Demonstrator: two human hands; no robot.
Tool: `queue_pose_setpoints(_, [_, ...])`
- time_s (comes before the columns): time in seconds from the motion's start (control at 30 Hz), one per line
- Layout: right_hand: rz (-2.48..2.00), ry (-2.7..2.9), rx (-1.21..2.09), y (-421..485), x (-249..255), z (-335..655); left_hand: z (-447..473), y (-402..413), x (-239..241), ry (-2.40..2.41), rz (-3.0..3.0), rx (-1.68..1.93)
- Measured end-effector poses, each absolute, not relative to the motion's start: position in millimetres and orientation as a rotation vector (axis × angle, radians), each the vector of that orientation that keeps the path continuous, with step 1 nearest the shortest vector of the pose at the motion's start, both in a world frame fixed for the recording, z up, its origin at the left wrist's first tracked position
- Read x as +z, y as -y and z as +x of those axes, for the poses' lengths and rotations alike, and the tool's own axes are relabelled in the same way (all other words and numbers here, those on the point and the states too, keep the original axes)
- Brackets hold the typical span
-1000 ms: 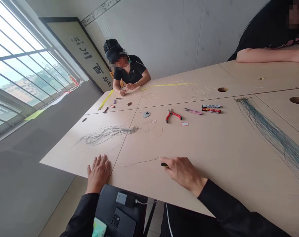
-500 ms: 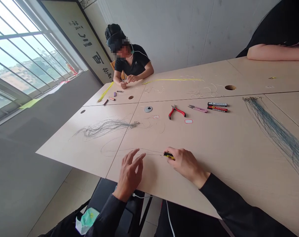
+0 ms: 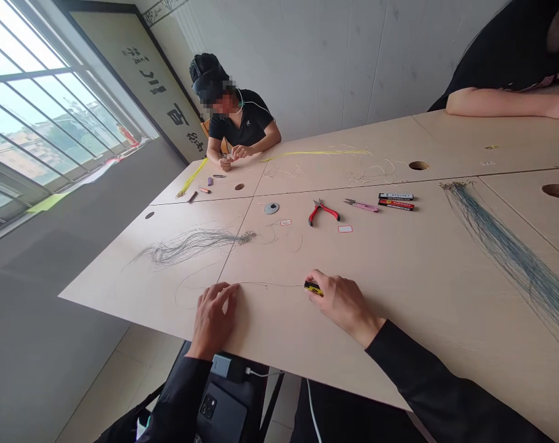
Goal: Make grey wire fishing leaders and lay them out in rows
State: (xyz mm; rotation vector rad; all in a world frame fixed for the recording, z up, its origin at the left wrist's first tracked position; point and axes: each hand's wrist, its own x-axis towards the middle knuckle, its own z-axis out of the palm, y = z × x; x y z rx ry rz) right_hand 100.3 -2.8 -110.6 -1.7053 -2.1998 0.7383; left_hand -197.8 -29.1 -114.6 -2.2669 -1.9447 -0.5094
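My right hand (image 3: 337, 301) is closed round a small black-and-yellow lighter (image 3: 313, 289), just over the table. A thin dark thread (image 3: 273, 285) stretches from near the lighter's end across to my left hand (image 3: 215, 317). Thumb and forefinger of the left hand are pinched together on that thread, close to the tabletop. Beyond the left hand the thread loops loosely on the wood. Behind it lies a bundle of grey threads (image 3: 191, 246) with small metal ends gathered at its right.
Red-handled pliers (image 3: 324, 212), pink thread snips (image 3: 361, 205) and two lighters (image 3: 396, 201) lie farther back. A blue-grey thread bundle (image 3: 510, 246) stretches along the right. Across the table (image 3: 422, 295) a person in black (image 3: 242, 126) works with yellow strands; another person's arm (image 3: 501, 104) rests at the far right.
My left hand has moved left and down to the table, its spread fingers closing in a pinch on the thread. The right hand keeps the lighter almost in place. The view has shifted slightly.
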Motion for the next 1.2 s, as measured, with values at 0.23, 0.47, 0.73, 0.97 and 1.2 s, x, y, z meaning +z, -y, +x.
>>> queue_pose_setpoints(0.23, [-1.743,2.209,0.736,-2,-110,99,-200,22,-116,1.944,-2.193,-0.571])
queue_pose_setpoints(0.47, [-1.703,2.271,0.713,-8,-105,78,-181,23,-118,1.930,-2.240,-0.598])
queue_pose_setpoints(0.73, [-1.839,2.267,0.754,-15,-106,90,-183,23,-120,1.936,-2.222,-0.593])
queue_pose_setpoints(0.97, [-2.010,2.192,0.630,-16,-105,125,-182,23,-118,1.960,-2.234,-0.608])
queue_pose_setpoints(1.2, [-2.105,2.116,0.667,-16,-105,150,-183,22,-120,1.965,-2.190,-0.571])
